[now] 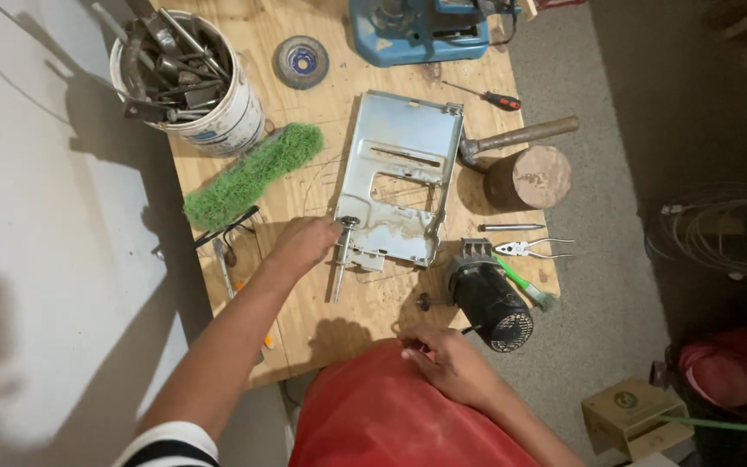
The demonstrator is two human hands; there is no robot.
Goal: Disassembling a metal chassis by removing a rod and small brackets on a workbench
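Note:
My left hand (304, 243) reaches across the plywood table (347, 320) and pinches a slim metal shaft (340, 264) at the near left corner of a flat grey metal base plate (404, 173). The shaft stands tilted, its lower end on the wood. My right hand (447, 363) rests at the table's near edge, fingers curled, beside a black electric motor (488, 303). I cannot tell whether it holds anything. A red cloth covers my lap below it.
A white bucket of metal tools (188, 78) stands far left, a green roller sleeve (252, 173) beside it. A grinding disc (301, 61), blue machine (421, 30), screwdriver (486, 95), hammer (520, 136), wooden block (533, 177), pliers (533, 249) and green-handled brush (525, 285) lie around.

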